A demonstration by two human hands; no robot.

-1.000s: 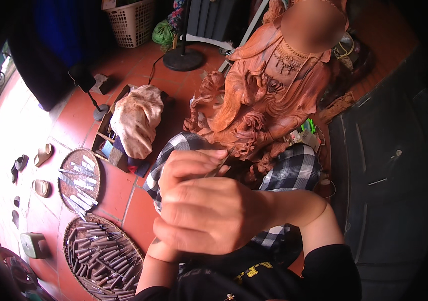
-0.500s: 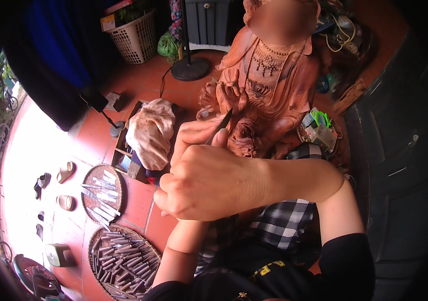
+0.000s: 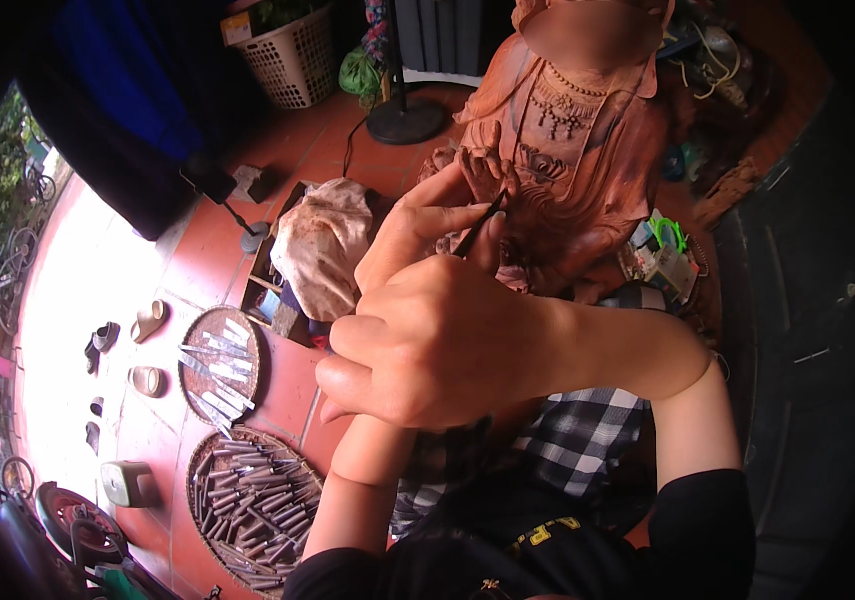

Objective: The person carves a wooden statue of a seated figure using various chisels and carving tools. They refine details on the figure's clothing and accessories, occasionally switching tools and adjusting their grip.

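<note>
In the middle of the frame, the right hand (image 3: 427, 340) is clenched around a thin dark tool (image 3: 477, 228), whose rear part is hidden. The left hand (image 3: 402, 240), behind it, pinches this tool between finger and thumb. Compared with the earlier frame, the hands are nearer to the raised hand of the reddish wooden statue (image 3: 587, 150), upper centre; I cannot tell whether the tip touches.
</note>
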